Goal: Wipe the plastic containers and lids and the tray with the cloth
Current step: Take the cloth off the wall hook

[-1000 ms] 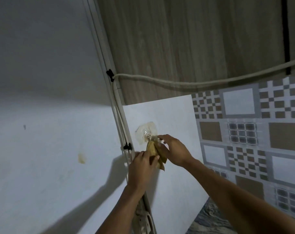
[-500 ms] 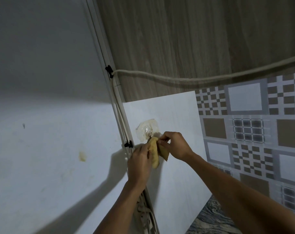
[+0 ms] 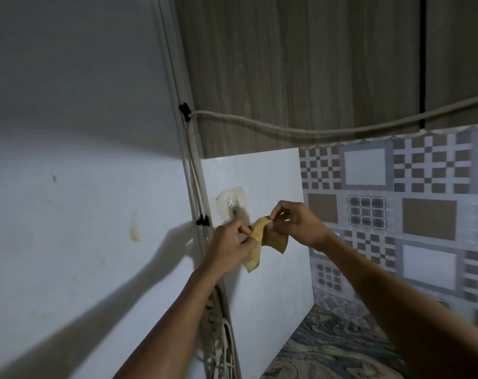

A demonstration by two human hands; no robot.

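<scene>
A small yellow-brown cloth (image 3: 270, 239) hangs between my two hands in front of a white wall tile. My left hand (image 3: 229, 248) pinches its left edge, with the lower end of the cloth dangling below the fingers. My right hand (image 3: 294, 224) pinches the cloth's upper edge. Just up and left of the hands, a clear adhesive hook (image 3: 231, 205) is stuck on the tile, free of the cloth. No containers, lids or tray are in view.
A white cable (image 3: 314, 129) runs along the wooden cabinet (image 3: 300, 64) and down the corner trim (image 3: 197, 203), held by black clips. Patterned tiles (image 3: 396, 203) cover the wall at right. A marbled counter (image 3: 328, 346) lies at the bottom.
The cloth has come away from the hook and moved down and right. My hands have drawn apart, spreading the cloth between them.
</scene>
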